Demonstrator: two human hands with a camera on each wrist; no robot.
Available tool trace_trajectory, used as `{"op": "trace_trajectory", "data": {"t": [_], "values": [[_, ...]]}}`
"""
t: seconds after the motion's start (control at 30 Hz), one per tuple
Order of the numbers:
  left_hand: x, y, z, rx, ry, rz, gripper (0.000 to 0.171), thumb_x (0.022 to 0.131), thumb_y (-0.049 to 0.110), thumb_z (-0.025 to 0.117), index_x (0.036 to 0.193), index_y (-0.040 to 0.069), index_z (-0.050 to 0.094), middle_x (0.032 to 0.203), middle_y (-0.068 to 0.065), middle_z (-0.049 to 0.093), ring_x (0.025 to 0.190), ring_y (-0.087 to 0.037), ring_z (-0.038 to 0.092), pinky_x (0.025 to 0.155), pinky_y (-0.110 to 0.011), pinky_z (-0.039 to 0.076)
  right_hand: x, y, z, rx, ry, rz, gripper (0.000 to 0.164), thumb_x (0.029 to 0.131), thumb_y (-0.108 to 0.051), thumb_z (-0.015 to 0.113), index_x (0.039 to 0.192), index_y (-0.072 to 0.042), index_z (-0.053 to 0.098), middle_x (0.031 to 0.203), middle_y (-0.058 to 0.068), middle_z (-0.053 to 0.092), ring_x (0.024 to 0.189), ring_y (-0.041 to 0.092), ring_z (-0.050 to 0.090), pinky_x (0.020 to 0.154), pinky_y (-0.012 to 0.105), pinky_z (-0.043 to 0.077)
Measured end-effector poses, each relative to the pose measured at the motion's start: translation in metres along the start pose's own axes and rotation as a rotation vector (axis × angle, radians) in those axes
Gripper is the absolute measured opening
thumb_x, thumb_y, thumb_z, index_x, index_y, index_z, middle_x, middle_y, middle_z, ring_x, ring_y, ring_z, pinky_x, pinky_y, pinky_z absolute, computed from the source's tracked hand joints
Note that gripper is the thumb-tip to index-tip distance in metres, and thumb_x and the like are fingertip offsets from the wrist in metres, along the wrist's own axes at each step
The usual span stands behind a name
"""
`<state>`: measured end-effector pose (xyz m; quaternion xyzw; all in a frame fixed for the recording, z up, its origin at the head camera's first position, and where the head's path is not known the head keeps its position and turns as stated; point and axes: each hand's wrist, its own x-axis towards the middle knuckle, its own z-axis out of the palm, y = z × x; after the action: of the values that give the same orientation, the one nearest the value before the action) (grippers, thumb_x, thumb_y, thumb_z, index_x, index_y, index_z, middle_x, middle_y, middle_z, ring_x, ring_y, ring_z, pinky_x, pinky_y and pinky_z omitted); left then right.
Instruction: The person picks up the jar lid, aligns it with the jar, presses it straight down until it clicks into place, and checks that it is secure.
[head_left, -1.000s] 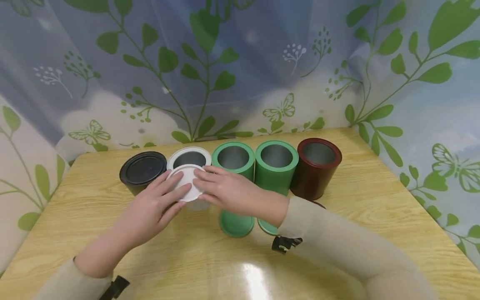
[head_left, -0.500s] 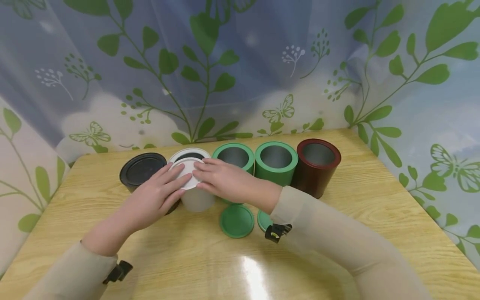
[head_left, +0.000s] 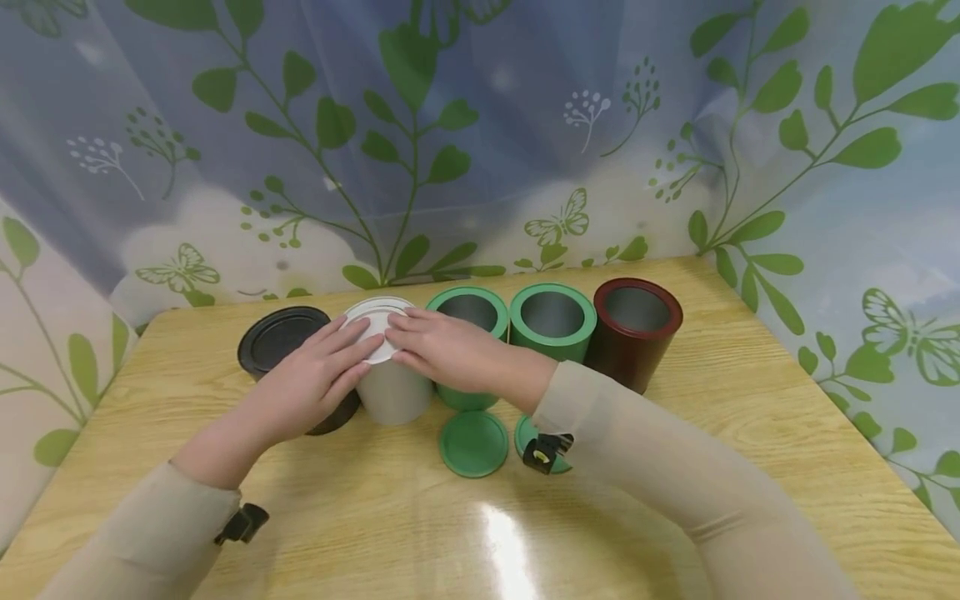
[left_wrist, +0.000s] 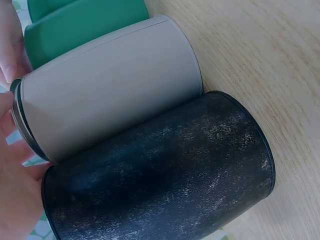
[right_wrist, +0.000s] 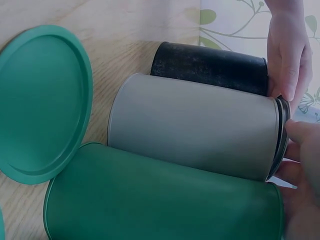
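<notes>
A white lid (head_left: 382,353) lies over the mouth of a white can (head_left: 395,397), a little tilted, with a narrow gap below its rim in the right wrist view. My left hand (head_left: 309,385) holds the lid's left side, fingers over the top and thumb at the near edge. From the right, my right hand (head_left: 463,350) grips the opposite side, its thumb (right_wrist: 300,131) against the rim. Close on the left of the white can is a black can (left_wrist: 160,185) with its lid on. To its right stands an uncovered green can (right_wrist: 165,197).
Farther right in the row are a second uncovered green can (head_left: 551,333) and an uncovered dark red can (head_left: 633,354). Two green lids lie in front, one green lid (head_left: 474,443) fully visible, the other partly under my right forearm. A patterned curtain (head_left: 480,167) hangs behind the wooden table (head_left: 420,533).
Both hands have carried the white lid away from me and onto the white can's mouth, which was visible before. The cans have not moved.
</notes>
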<state>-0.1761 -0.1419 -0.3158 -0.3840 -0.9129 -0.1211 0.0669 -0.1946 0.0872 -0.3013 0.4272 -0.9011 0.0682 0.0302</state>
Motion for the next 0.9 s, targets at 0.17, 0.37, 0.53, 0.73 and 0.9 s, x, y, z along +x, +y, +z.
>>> {"op": "trace_trajectory", "data": {"t": [0.17,0.37,0.53,0.73,0.9], "values": [[0.005,-0.003,0.000,0.008,0.000,0.013,0.043,0.099,0.020,0.048,0.139,0.006,0.044,0.144,-0.022,0.033,0.132,-0.045,0.025,0.105,-0.056,0.022,0.003,0.002,0.000,-0.009,-0.018,0.017,0.045,0.102,-0.030,0.039,0.141,-0.007,0.041,0.146,0.010,0.034,0.135,0.027,0.029,0.109,0.041,0.026],[0.008,-0.005,-0.002,0.016,-0.032,0.020,0.043,0.100,0.021,0.045,0.140,0.005,0.043,0.144,-0.022,0.034,0.132,-0.045,0.025,0.106,-0.056,0.021,0.004,0.003,-0.003,-0.004,-0.051,0.040,0.046,0.102,-0.030,0.038,0.142,-0.008,0.040,0.147,0.009,0.033,0.135,0.027,0.028,0.109,0.043,0.025],[0.010,-0.007,-0.005,0.003,-0.048,0.025,0.044,0.100,0.022,0.045,0.140,0.005,0.042,0.145,-0.022,0.032,0.133,-0.044,0.024,0.106,-0.055,0.020,0.006,0.003,-0.005,-0.009,-0.073,0.058,0.046,0.102,-0.030,0.037,0.142,-0.009,0.039,0.147,0.009,0.033,0.136,0.026,0.027,0.109,0.041,0.024],[0.010,-0.009,-0.005,-0.010,-0.065,0.018,0.044,0.100,0.022,0.044,0.141,0.005,0.041,0.146,-0.023,0.031,0.133,-0.045,0.022,0.106,-0.057,0.020,0.009,0.001,-0.005,-0.016,-0.091,0.069,0.046,0.102,-0.031,0.037,0.142,-0.008,0.039,0.147,0.009,0.032,0.136,0.025,0.026,0.110,0.039,0.022],[0.011,-0.010,-0.004,-0.013,-0.069,0.016,0.044,0.100,0.022,0.044,0.141,0.005,0.041,0.146,-0.022,0.029,0.134,-0.044,0.022,0.106,-0.057,0.020,0.011,0.000,-0.005,-0.037,-0.102,0.080,0.046,0.102,-0.031,0.037,0.142,-0.009,0.040,0.147,0.009,0.033,0.136,0.024,0.027,0.110,0.037,0.022]]}}
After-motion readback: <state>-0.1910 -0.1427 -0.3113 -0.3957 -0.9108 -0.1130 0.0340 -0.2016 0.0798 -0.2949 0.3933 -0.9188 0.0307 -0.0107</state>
